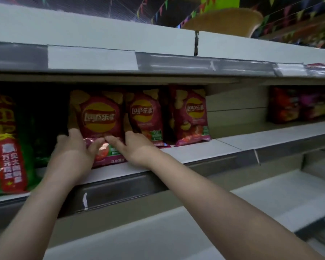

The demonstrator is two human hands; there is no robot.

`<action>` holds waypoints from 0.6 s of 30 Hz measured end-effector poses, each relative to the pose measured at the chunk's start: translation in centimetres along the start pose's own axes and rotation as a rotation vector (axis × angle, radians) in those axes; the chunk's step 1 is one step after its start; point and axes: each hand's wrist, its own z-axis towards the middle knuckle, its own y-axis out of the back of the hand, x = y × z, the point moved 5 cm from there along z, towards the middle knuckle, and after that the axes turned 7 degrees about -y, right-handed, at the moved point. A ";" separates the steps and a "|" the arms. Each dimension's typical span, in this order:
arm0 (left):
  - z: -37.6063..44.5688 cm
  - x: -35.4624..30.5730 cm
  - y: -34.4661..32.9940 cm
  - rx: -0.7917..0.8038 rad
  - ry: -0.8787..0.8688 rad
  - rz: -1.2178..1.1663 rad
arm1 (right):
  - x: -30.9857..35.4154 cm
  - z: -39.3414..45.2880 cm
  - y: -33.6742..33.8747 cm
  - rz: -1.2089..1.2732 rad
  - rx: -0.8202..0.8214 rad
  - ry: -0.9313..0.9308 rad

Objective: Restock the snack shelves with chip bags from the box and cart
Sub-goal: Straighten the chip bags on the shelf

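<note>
head view, middle shelf. left hand and right hand cupped round lower edges of a red chip bag, fingers curled behind its sides, thumbs spread across the front. bag upright, long axis vertical, logo facing outward, bottom seam near the shelf lip, two matching bags just right of the right fingers. risk, as judged: forward tip off the lip if released this far out; neighbour nudged over.

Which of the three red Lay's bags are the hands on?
The leftmost red Lay's bag, nearest the green bag; left hand and right hand flank it, the other two stand untouched.
</note>
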 end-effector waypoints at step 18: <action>-24.5 -33.4 -11.9 0.394 -0.967 -1.021 | -27.0 -30.1 17.8 0.294 -0.893 -0.309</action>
